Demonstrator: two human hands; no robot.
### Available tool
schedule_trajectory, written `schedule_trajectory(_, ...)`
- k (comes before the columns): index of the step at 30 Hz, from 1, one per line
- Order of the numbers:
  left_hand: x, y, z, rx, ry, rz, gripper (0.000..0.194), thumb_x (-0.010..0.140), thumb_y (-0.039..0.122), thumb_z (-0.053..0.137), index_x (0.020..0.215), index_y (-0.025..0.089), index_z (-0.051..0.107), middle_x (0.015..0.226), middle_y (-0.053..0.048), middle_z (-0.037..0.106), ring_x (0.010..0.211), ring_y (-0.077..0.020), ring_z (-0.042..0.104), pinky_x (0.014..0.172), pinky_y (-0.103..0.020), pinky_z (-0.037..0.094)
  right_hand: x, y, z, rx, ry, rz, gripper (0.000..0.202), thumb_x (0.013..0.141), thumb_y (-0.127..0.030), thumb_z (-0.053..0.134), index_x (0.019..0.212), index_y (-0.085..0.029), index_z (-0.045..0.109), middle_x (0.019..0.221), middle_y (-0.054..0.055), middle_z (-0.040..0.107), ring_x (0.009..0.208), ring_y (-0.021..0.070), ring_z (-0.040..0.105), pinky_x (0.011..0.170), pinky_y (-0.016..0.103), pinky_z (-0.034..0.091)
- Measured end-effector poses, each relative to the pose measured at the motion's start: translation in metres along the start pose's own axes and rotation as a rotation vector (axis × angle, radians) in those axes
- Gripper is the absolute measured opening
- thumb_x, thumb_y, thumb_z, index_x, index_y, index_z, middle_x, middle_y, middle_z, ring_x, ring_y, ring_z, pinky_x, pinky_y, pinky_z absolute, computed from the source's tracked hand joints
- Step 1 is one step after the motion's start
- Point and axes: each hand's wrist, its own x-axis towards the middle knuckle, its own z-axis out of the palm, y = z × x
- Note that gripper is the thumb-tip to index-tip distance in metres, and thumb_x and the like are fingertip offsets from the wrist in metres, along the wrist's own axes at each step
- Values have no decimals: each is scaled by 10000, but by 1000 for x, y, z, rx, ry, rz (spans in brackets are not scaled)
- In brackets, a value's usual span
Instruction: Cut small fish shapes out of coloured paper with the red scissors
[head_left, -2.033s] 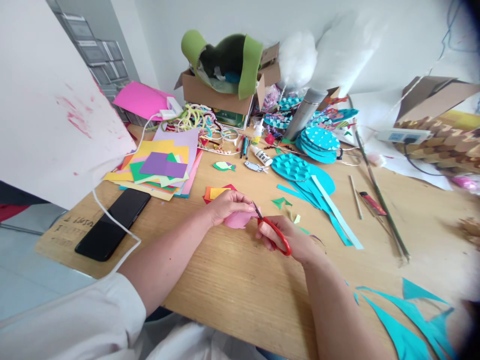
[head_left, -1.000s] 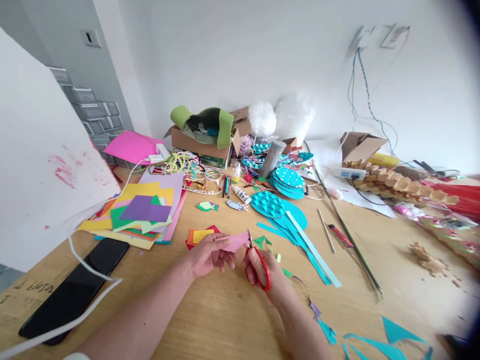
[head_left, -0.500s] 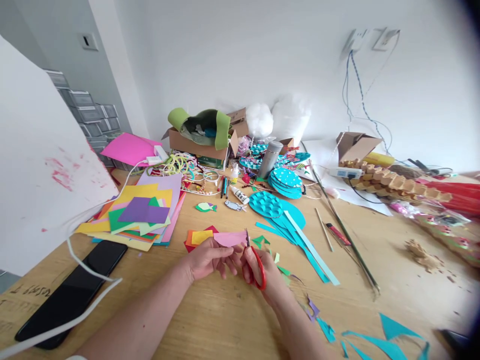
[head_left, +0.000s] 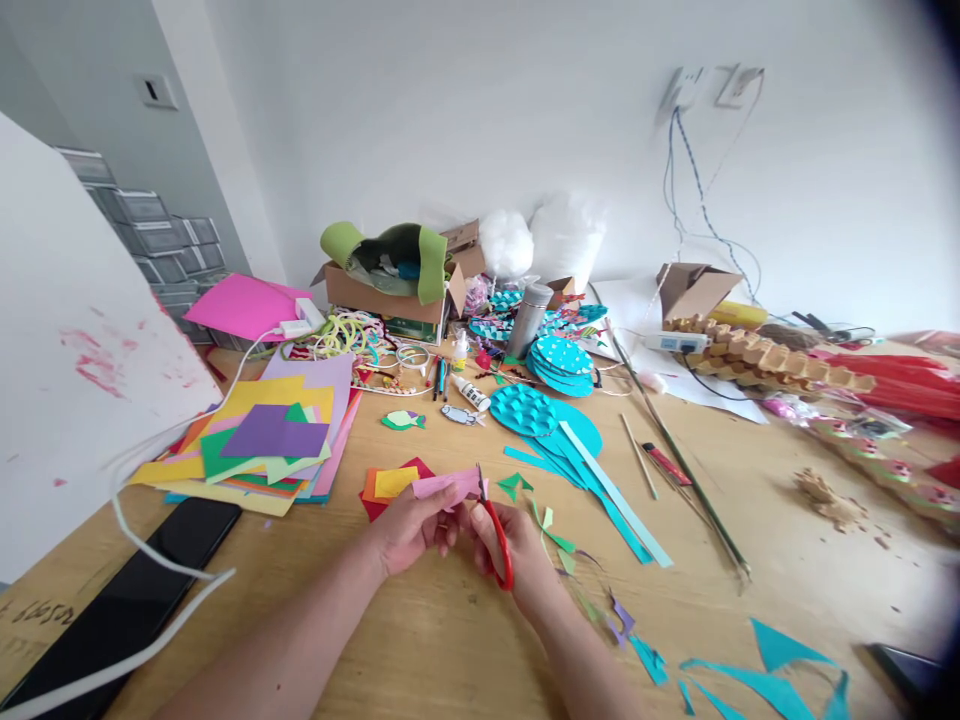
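Note:
My left hand (head_left: pixel 416 525) pinches a piece of pink paper (head_left: pixel 442 487) between thumb and fingers. Red-handled scissors (head_left: pixel 504 560) are gripped in my right hand (head_left: pixel 506 540), with the blades upright at the paper's right edge. Whether the blades are closed on the paper is too small to tell. Just behind my left hand lie a yellow paper piece (head_left: pixel 395 482) and red and orange pieces under it. Green paper scraps (head_left: pixel 514 485) rest to the right of the scissors. Two paper fish, one green (head_left: pixel 403 420) and one grey-white (head_left: pixel 461 414), lie farther back.
Coloured paper (head_left: pixel 277 432) is stacked at the left beside a black phone (head_left: pixel 142 600) and white cable. Blue discs and strips (head_left: pixel 600 480), a long stick (head_left: pixel 679 455) and a red cutter (head_left: pixel 666 464) lie right. Boxes and a grey bottle (head_left: pixel 529 320) stand behind.
The view has shifted slightly. My left thumb now lies over the pink paper, and the paper and scissors have tilted a little in my hands.

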Motion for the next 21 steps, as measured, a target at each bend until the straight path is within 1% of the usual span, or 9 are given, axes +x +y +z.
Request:
schedule_trajectory(2, 0, -1, 1, 18, 24, 11, 360, 681, 436, 767, 831, 114, 707, 585, -9, 584, 448, -75, 502, 365, -181, 331, 0, -1, 1, -7, -14, -3, 623, 790, -743, 485, 668, -145, 609, 506, 4, 521, 389, 80, 397, 375, 208, 247)
schedule_trajectory(5, 0, -1, 2, 19, 51, 21, 332, 649, 398, 797, 792, 111, 709, 584, -10, 578, 470, -78, 511, 377, -179, 337, 0, -1, 1, -21, 16, 14, 612, 790, -729, 505, 680, -140, 630, 502, 3, 512, 391, 80, 380, 377, 211, 252)
schedule_trajectory(8, 0, -1, 4, 15, 81, 19, 325, 644, 387, 794, 797, 111, 715, 586, -15, 586, 460, -75, 506, 365, -176, 317, 0, 0, 2, -8, 19, 17, 598, 788, -724, 514, 691, -145, 630, 512, 3, 517, 394, 82, 377, 381, 213, 261)
schedule_trajectory(12, 1, -1, 5, 9, 136, 0, 330, 630, 393, 788, 788, 114, 710, 557, -2, 573, 416, -73, 487, 329, -179, 290, 0, 0, 4, 20, 4, 10, 611, 784, -744, 494, 680, -151, 603, 585, 28, 578, 404, 82, 399, 383, 216, 255)
schedule_trajectory(14, 2, -2, 6, 3, 149, -16, 350, 626, 425, 783, 769, 117, 702, 524, 12, 552, 378, -70, 461, 305, -184, 267, 0, 0, 6, 15, 10, 20, 620, 777, -755, 486, 664, -154, 589, 550, 23, 562, 396, 83, 390, 382, 219, 241)
schedule_trajectory(17, 2, -2, 7, -4, 146, -35, 387, 631, 466, 775, 792, 121, 707, 496, 23, 536, 341, -60, 422, 287, -187, 232, 1, 2, 6, 11, 57, 46, 623, 750, -772, 501, 634, -164, 566, 469, -4, 490, 384, 89, 382, 379, 219, 245)
schedule_trajectory(19, 1, -3, 8, -10, 145, -28, 397, 610, 445, 801, 817, 117, 717, 491, 24, 533, 352, -51, 418, 298, -177, 229, 2, 4, 6, 8, 80, 54, 622, 745, -772, 509, 632, -163, 572, 452, -11, 470, 380, 89, 381, 375, 217, 256)
schedule_trajectory(21, 0, -3, 9, -17, 151, -12, 388, 571, 396, 836, 809, 112, 722, 482, 24, 525, 376, -45, 425, 319, -163, 232, 2, 6, 7, 4, 80, 52, 623, 760, -760, 506, 645, -155, 597, 459, -6, 481, 379, 86, 382, 371, 214, 255)
